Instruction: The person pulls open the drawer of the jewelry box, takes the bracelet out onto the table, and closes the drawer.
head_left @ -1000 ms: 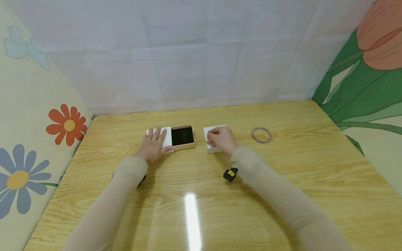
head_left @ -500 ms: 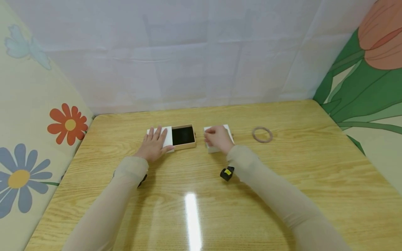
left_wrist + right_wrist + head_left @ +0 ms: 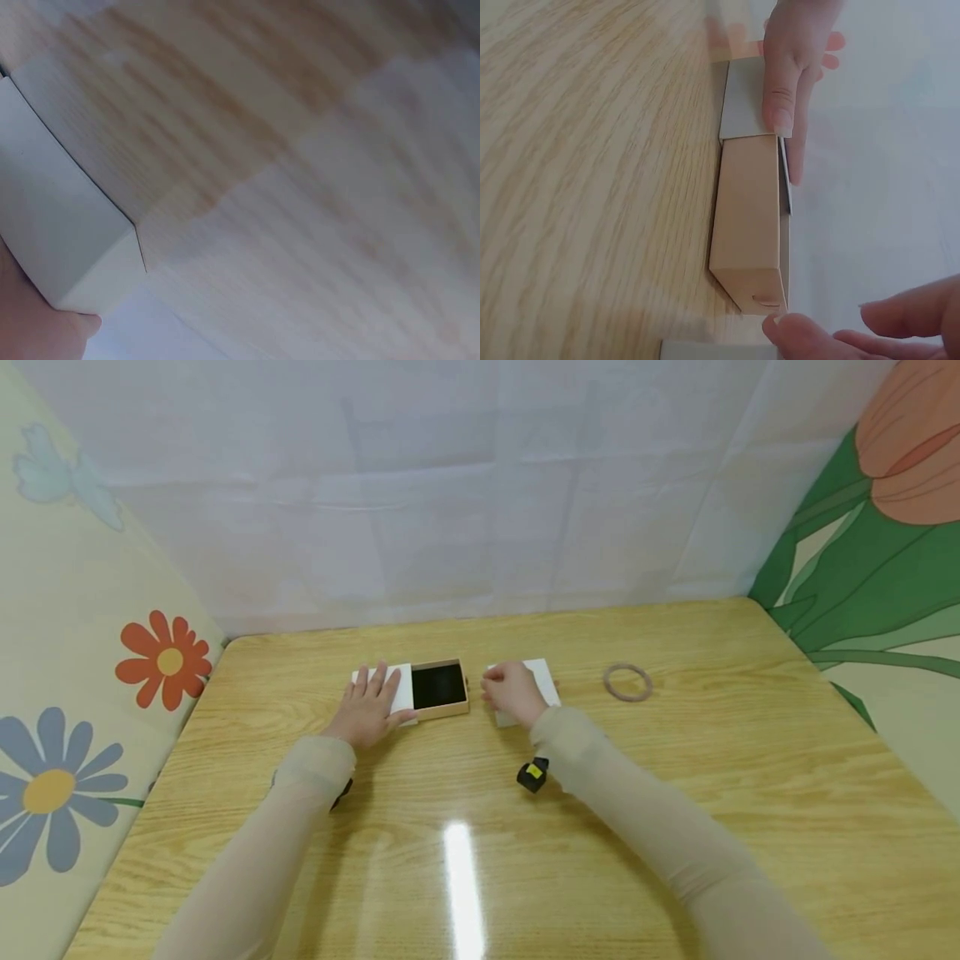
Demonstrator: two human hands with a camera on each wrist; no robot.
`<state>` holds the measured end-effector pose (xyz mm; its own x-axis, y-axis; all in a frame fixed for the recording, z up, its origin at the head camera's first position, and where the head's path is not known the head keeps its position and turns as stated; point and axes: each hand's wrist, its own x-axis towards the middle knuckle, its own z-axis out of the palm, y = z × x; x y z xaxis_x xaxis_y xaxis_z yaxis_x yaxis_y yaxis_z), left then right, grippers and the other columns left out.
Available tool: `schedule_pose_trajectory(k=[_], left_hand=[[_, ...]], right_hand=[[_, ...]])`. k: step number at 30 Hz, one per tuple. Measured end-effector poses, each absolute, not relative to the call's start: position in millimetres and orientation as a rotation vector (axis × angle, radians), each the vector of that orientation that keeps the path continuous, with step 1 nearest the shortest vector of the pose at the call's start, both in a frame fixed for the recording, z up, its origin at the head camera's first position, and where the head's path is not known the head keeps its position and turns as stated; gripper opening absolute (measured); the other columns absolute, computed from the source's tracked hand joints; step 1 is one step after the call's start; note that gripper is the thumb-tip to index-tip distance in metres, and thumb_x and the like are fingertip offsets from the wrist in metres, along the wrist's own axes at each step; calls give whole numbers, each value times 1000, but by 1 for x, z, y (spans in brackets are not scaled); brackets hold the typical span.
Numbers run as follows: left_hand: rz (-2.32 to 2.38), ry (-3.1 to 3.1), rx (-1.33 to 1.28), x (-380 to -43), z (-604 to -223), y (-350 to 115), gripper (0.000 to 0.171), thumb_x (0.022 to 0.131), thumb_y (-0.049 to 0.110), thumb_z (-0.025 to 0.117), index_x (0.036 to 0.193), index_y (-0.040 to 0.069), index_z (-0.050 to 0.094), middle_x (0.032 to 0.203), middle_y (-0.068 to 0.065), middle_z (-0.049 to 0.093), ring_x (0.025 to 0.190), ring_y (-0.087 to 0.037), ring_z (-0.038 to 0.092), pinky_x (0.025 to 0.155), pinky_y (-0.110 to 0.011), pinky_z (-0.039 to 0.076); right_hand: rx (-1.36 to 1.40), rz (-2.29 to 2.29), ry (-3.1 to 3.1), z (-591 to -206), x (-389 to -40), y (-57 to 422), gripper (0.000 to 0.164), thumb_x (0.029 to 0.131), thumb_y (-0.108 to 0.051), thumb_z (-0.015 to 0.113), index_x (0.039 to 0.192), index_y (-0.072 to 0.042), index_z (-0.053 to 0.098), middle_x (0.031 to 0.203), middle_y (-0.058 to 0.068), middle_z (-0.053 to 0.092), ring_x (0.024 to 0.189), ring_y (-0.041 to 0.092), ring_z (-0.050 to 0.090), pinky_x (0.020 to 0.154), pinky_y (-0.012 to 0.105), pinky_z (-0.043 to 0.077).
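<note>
While the left hand [image 3: 364, 706] is spread wide and flat over a white sleeve [image 3: 405, 689], thumb along the near edge, the right hand [image 3: 516, 691] hangs over the white box [image 3: 545, 681] next door with its fingers loosely bent. The right wrist view shows a gap between two of its fingertips [image 3: 799, 330] and I can't see anything in there, so I'd call it relaxed rather than gripping; whether it actually touches that box is hard to tell. The left hand is probably there to pin things down, because the drawer [image 3: 442, 712] sticks partway out of the sleeve toward the right, and something that light-looking would likely skate around otherwise. Having it pulled out like that leaves the black inside [image 3: 438, 685] facing up and easy to get at, and the little pull tab [image 3: 766, 301] faces the right hand's side, which seems handy. Only a strip of bench [image 3: 375, 877] separates the two boxes. Farther right, a pinkish-grey ring [image 3: 628, 698] lies flat by itself, maybe there so it's out of the way. Behind the lot hangs a white cloth [image 3: 450, 510], closing off the back.
</note>
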<state>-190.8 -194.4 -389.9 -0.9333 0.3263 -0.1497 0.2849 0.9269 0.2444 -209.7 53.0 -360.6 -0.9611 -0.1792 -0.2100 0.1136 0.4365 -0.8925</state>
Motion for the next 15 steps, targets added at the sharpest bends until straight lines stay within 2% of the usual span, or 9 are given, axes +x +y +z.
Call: schedule_pose_trajectory(k=[6,15], left_hand=[[324,2908,462,-189,-389,-194,78,103,46,42,154,-3,10,158,-28,-1,142,-50,-6,113,-61,1],[332,2895,453,-189,-387,-194,79,103,47,41,154,-2,9,158,-27,-2,143,-49,-8,113,-61,1]], right_hand=[[-48,-1552,2413,-364,-212,46,34,99,-1,50,130,14,52,124,27,60,102,34,65,80,34,56],[-82,-1471,2465,-369,-217,36,35,99,2,47,132,14,51,121,27,61,96,33,66,75,30,55]])
